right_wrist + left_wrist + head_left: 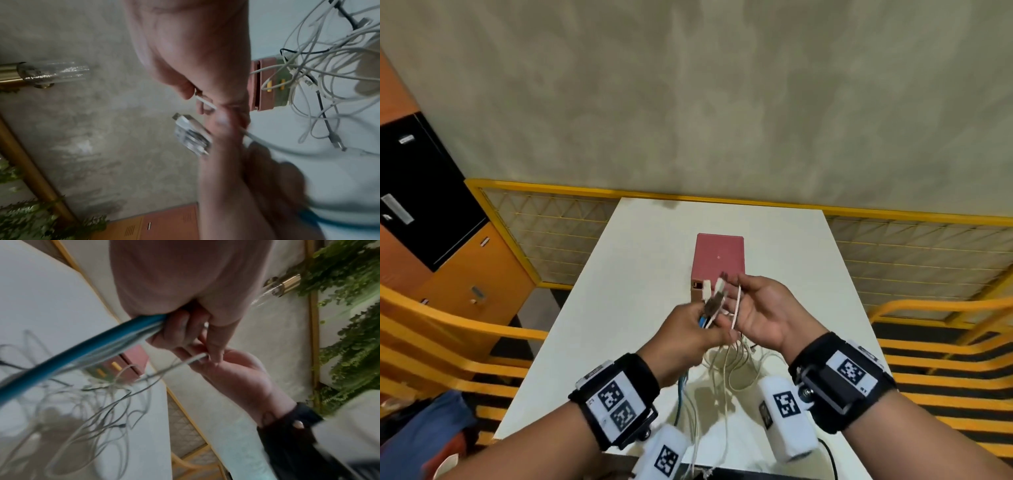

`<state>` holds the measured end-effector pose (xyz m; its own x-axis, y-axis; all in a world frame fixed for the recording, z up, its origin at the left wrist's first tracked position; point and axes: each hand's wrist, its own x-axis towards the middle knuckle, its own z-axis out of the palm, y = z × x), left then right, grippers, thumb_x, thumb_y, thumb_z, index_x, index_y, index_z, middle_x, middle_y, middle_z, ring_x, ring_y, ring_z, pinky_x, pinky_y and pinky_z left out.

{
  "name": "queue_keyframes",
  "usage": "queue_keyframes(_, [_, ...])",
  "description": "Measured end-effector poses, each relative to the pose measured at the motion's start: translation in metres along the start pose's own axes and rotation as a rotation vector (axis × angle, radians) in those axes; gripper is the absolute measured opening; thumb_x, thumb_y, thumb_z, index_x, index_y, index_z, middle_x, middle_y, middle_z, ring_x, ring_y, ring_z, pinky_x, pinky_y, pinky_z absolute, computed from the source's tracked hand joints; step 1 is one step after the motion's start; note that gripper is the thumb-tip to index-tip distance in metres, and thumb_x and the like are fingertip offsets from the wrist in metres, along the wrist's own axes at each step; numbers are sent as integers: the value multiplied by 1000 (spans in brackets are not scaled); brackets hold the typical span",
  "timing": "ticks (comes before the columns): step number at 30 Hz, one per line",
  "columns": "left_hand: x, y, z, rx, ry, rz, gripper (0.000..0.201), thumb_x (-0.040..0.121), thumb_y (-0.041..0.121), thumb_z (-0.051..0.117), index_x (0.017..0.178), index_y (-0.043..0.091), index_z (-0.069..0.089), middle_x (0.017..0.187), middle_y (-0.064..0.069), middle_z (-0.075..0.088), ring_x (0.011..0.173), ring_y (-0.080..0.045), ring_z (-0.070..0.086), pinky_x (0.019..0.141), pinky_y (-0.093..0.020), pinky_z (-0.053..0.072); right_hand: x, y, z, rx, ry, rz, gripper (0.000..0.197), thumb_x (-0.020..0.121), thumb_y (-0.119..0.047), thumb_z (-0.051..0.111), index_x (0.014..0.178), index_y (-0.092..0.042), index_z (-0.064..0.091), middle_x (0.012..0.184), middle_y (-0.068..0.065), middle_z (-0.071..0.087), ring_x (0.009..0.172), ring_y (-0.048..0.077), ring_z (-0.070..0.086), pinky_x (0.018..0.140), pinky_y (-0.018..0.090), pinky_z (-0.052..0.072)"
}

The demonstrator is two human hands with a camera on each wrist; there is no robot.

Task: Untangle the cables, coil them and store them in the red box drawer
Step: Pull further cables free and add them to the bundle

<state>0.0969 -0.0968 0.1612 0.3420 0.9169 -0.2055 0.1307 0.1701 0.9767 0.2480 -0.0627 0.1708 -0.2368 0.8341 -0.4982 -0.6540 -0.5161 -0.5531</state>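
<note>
Over the white table (640,260) my left hand (707,325) grips a bunch of cable ends, with white and clear connectors (710,291) sticking up out of the fist. A blue cable (72,352) and pale ones run out of the left hand (183,331). Next to it, my right hand (736,296) is palm up and pinches a thin white cable (205,101) between thumb and fingers. A tangle of white cables (729,370) hangs from both hands onto the table. Just behind the hands stands the red box (719,260), with its drawer fronts (282,84) facing me.
A yellow mesh railing (558,233) runs behind and beside the table. Orange and black lockers (448,240) stand at the left. A black cable (828,459) lies by the table's near edge. Orange rails (945,359) flank both sides.
</note>
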Motion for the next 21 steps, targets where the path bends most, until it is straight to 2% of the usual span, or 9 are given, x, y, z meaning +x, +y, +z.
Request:
queue_keyframes(3, [-23,-26,-17,186,-263,-170,14,78,8,77,76,16,66,63,6,64,43,-7,40,43,-22,28,7,-17,-8,-52,42,-16,20,101,-15,39,93,-12,56,94,15,77,81,27,76,64,43,60])
queue_keyframes(5, [-40,-45,-27,375,-458,-259,11,74,19,81,76,21,70,72,-1,65,52,-12,46,47,-24,33,10,-26,-13,-36,59,-32,19,101,-13,38,95,-13,56,97,13,77,83,26,76,80,45,56])
queue_keyframes(6, [-46,-53,-33,429,-494,-292,13,73,24,82,76,23,70,72,0,64,56,-14,47,50,-26,35,11,-28,-15,-39,67,-33,20,102,-13,38,96,-13,56,96,13,77,82,26,76,87,45,53])
queue_keyframes(8, [-50,-61,-43,428,-436,-308,17,71,30,83,76,23,68,67,6,61,57,-14,46,53,-28,35,11,-27,-18,-46,75,-29,21,102,-15,37,94,-13,56,92,13,77,80,26,76,92,45,47])
queue_keyframes(11, [-44,-53,-51,182,-197,-269,27,70,32,83,76,18,61,72,-10,53,46,-11,36,45,-24,29,14,-12,-23,-43,73,-11,23,103,-17,35,90,-15,53,90,15,75,81,28,76,85,45,48])
queue_keyframes(13, [-33,-36,-51,41,-106,-216,30,68,24,82,83,14,58,74,-11,52,44,-10,33,44,-23,27,16,1,-26,-66,55,1,23,103,-17,34,92,-14,54,94,17,76,84,28,76,80,44,52])
queue_keyframes(17, [-12,7,-51,89,-184,-118,51,66,1,67,115,7,55,90,2,65,51,-10,39,47,-26,28,17,17,-33,-117,72,-24,21,104,-16,33,105,-14,54,97,14,77,88,25,75,75,42,58])
queue_keyframes(19, [-9,23,-58,53,-256,-75,56,67,-2,61,122,5,53,75,11,65,49,-9,37,45,-24,26,15,19,-40,-136,112,-41,21,104,-16,33,110,-14,54,96,14,77,88,25,74,73,41,57])
queue_keyframes(21, [-8,35,-66,-46,-343,-69,54,70,2,62,123,1,52,82,-3,61,51,-13,28,45,-25,19,15,19,-50,-164,167,-64,21,105,-16,33,110,-13,53,97,15,77,89,26,74,71,39,54])
